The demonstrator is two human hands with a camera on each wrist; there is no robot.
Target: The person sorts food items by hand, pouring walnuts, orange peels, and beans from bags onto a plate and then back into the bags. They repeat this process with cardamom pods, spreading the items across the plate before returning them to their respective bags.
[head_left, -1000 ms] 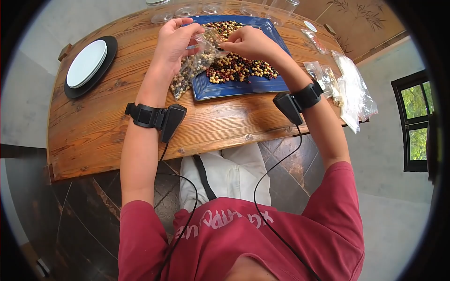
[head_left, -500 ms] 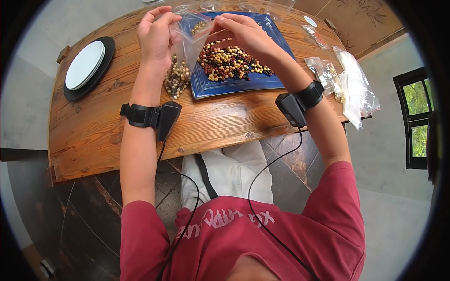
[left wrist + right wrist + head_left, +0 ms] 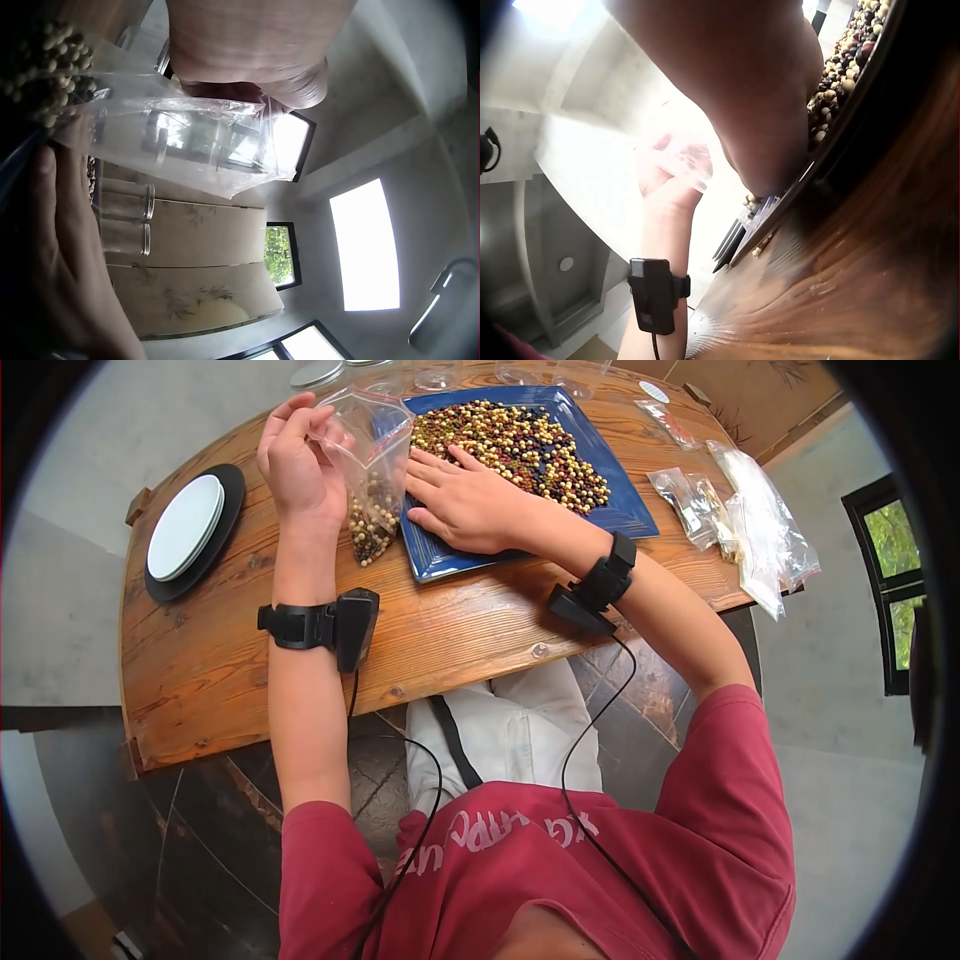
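Note:
In the head view my left hand (image 3: 305, 468) pinches the top edge of a clear zip bag (image 3: 362, 430) with a red seal line. The bag hangs upright with its mouth spread, and small round mixed beans (image 3: 373, 525) fill its bottom. My right hand (image 3: 465, 507) lies palm down over the left rim of a blue square tray (image 3: 632, 518), fingers stretched out beside the bag. A wide layer of cream, red and black beans (image 3: 540, 455) covers the tray. In the left wrist view the bag's clear upper part (image 3: 142, 131) stretches down from the hand, with beans at its far end.
White plates (image 3: 186, 525) sit on a black plate (image 3: 232, 495) at the left. Clear jars (image 3: 437, 374) and silver lids (image 3: 318, 373) stand along the back. Several plastic bags (image 3: 760, 525) lie on the wooden table (image 3: 480, 625) at the right.
My left hand has drawn the bag left, off the tray. My right hand has let go of the bag and come down flat at the tray's left side. The tray's beans now lie spread wider.

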